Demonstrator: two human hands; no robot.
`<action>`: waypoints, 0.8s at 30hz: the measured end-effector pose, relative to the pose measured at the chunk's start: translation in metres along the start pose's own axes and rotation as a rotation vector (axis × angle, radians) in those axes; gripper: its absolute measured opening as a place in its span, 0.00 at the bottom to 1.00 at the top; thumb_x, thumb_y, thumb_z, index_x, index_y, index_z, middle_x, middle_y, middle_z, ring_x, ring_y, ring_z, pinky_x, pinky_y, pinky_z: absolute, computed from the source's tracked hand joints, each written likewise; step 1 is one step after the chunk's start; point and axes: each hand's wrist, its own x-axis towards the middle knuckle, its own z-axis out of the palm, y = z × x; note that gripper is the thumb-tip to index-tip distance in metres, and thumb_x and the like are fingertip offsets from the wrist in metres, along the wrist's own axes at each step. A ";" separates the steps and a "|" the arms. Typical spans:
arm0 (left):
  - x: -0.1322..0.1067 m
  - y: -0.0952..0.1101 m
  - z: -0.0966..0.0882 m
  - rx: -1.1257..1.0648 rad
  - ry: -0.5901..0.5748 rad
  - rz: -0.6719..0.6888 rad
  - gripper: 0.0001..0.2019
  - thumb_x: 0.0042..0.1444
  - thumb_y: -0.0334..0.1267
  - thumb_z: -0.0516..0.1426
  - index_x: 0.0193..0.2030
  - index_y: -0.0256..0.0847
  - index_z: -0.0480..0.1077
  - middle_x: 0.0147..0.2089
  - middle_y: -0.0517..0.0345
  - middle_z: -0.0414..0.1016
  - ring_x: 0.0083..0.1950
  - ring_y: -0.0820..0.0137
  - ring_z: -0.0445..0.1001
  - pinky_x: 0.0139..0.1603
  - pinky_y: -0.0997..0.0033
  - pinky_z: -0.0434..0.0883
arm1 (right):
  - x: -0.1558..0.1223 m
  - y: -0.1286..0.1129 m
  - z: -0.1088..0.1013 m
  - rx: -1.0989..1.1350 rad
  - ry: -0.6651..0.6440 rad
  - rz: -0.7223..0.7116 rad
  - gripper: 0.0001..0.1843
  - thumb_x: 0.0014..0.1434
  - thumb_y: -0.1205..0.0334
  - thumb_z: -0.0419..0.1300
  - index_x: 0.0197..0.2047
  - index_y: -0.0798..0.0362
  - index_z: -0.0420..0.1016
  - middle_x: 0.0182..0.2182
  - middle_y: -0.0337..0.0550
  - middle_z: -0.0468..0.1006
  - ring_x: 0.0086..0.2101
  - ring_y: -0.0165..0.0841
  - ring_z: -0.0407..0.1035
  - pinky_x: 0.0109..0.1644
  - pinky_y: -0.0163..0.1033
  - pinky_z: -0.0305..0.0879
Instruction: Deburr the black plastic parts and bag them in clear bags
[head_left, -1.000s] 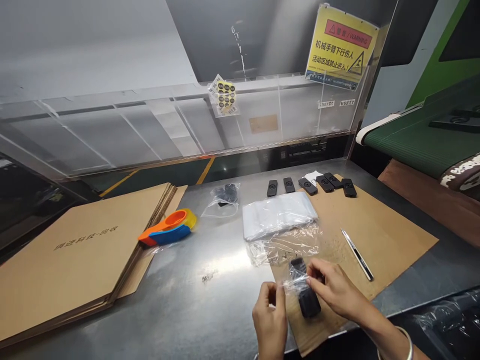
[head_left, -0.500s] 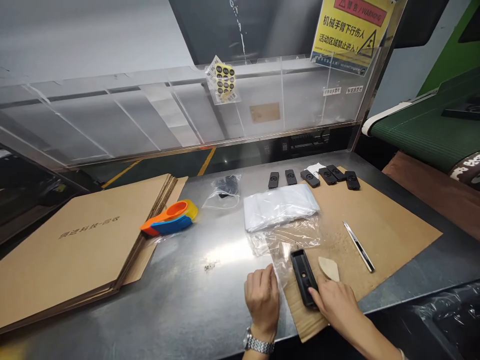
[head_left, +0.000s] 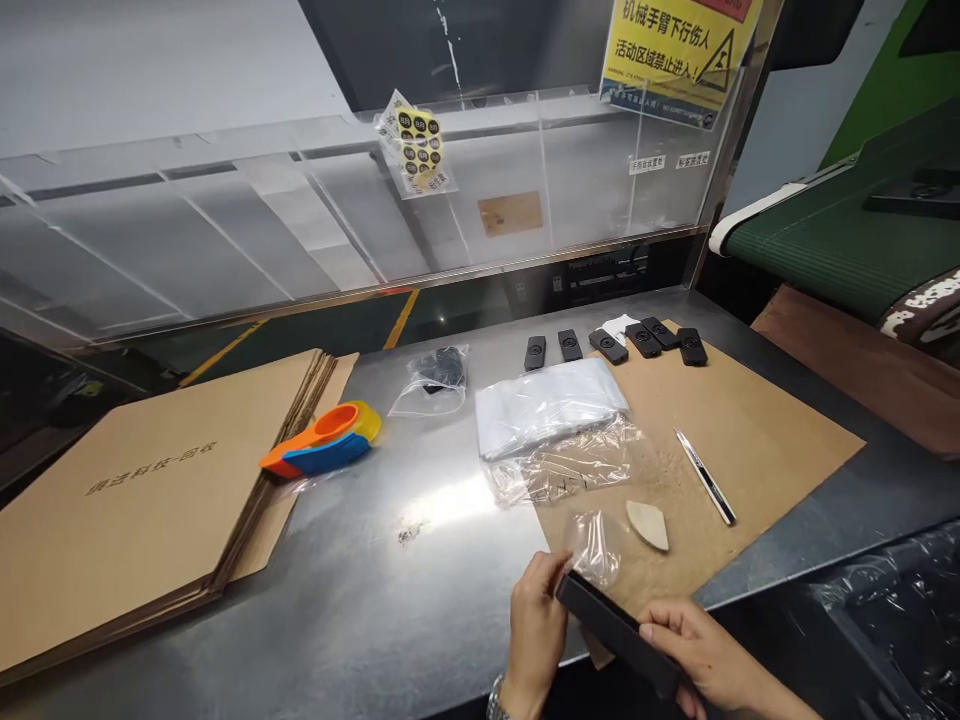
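My right hand (head_left: pixel 701 645) grips a long black plastic housing (head_left: pixel 619 630), lifted and tilted at the table's front edge. The housing's far end points toward my left hand (head_left: pixel 536 615), whose fingers are closed on a small clear plastic bag (head_left: pixel 596 548). Whether the left fingers also touch the housing, I cannot tell. Just beyond the hands, a pale wedge-shaped piece (head_left: pixel 647 525) lies on a brown cardboard sheet (head_left: pixel 757 430). Further right on the sheet rests a slim utility knife (head_left: pixel 705 477).
A stack of clear bags (head_left: pixel 551 405) lies ahead, with several small black parts (head_left: pixel 607 346) behind it. To the left are an orange and blue tape dispenser (head_left: pixel 326 440) and stacked cardboard (head_left: pixel 150 490). A bagged black item (head_left: pixel 442 375) sits mid-table. A green conveyor (head_left: pixel 817 225) stands right.
The black housing has been picked up off the cardboard by my right hand and turned on its side. My left hand has moved slightly right, toward it. The view has shifted a little.
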 end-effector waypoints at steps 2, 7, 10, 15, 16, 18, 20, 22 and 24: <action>-0.003 -0.001 -0.004 -0.037 -0.038 -0.013 0.12 0.60 0.37 0.49 0.39 0.41 0.74 0.31 0.58 0.77 0.31 0.70 0.75 0.30 0.74 0.71 | 0.003 0.009 0.001 -0.033 0.037 0.018 0.20 0.58 0.44 0.42 0.32 0.53 0.61 0.17 0.32 0.64 0.11 0.21 0.54 0.11 0.25 0.47; -0.018 0.003 -0.001 0.012 -0.029 -0.048 0.13 0.61 0.39 0.48 0.41 0.42 0.74 0.31 0.57 0.76 0.29 0.70 0.74 0.29 0.73 0.70 | -0.006 0.014 0.003 -0.262 0.228 -0.108 0.17 0.58 0.49 0.44 0.27 0.52 0.62 0.17 0.35 0.64 0.18 0.30 0.65 0.20 0.32 0.56; -0.030 0.006 0.011 0.206 0.080 0.075 0.12 0.61 0.38 0.50 0.43 0.43 0.74 0.30 0.56 0.71 0.31 0.68 0.73 0.31 0.71 0.69 | -0.014 0.007 0.005 -0.410 0.330 -0.243 0.15 0.59 0.53 0.46 0.29 0.51 0.66 0.25 0.42 0.71 0.29 0.36 0.70 0.33 0.37 0.59; -0.044 0.000 0.022 0.455 0.159 0.437 0.11 0.60 0.30 0.50 0.46 0.36 0.70 0.26 0.58 0.68 0.27 0.71 0.70 0.29 0.73 0.68 | -0.010 0.001 0.006 -0.497 0.396 -0.311 0.14 0.61 0.58 0.44 0.32 0.51 0.68 0.23 0.41 0.73 0.25 0.36 0.70 0.30 0.36 0.57; -0.045 0.000 0.022 0.468 0.174 0.435 0.12 0.60 0.29 0.50 0.47 0.35 0.69 0.26 0.58 0.68 0.28 0.71 0.70 0.29 0.73 0.68 | -0.007 0.000 0.007 -0.492 0.411 -0.306 0.14 0.62 0.59 0.42 0.35 0.51 0.67 0.20 0.39 0.72 0.23 0.35 0.69 0.28 0.35 0.57; -0.047 0.003 0.021 0.461 0.204 0.444 0.12 0.60 0.28 0.49 0.48 0.35 0.68 0.26 0.58 0.68 0.28 0.70 0.69 0.29 0.72 0.67 | -0.002 -0.003 0.009 -0.484 0.441 -0.301 0.16 0.62 0.61 0.40 0.45 0.54 0.65 0.17 0.36 0.70 0.20 0.34 0.68 0.25 0.34 0.58; -0.048 0.011 0.019 0.423 0.208 0.534 0.12 0.59 0.26 0.49 0.48 0.34 0.68 0.25 0.57 0.68 0.26 0.70 0.68 0.27 0.72 0.66 | -0.001 -0.009 0.012 -0.494 0.470 -0.310 0.19 0.62 0.62 0.39 0.52 0.56 0.60 0.20 0.38 0.73 0.23 0.36 0.71 0.27 0.35 0.60; -0.048 0.023 0.018 0.391 0.212 0.641 0.12 0.57 0.25 0.50 0.47 0.34 0.68 0.25 0.56 0.69 0.24 0.71 0.67 0.26 0.72 0.65 | -0.004 -0.017 0.015 -0.521 0.492 -0.328 0.20 0.62 0.63 0.39 0.56 0.56 0.58 0.25 0.42 0.77 0.29 0.38 0.73 0.32 0.37 0.62; -0.045 0.036 0.012 0.383 0.221 0.688 0.12 0.56 0.24 0.51 0.46 0.35 0.68 0.23 0.57 0.69 0.23 0.71 0.67 0.25 0.73 0.64 | -0.009 -0.027 0.015 -0.559 0.508 -0.345 0.20 0.63 0.61 0.40 0.55 0.55 0.60 0.29 0.46 0.78 0.32 0.39 0.74 0.35 0.38 0.62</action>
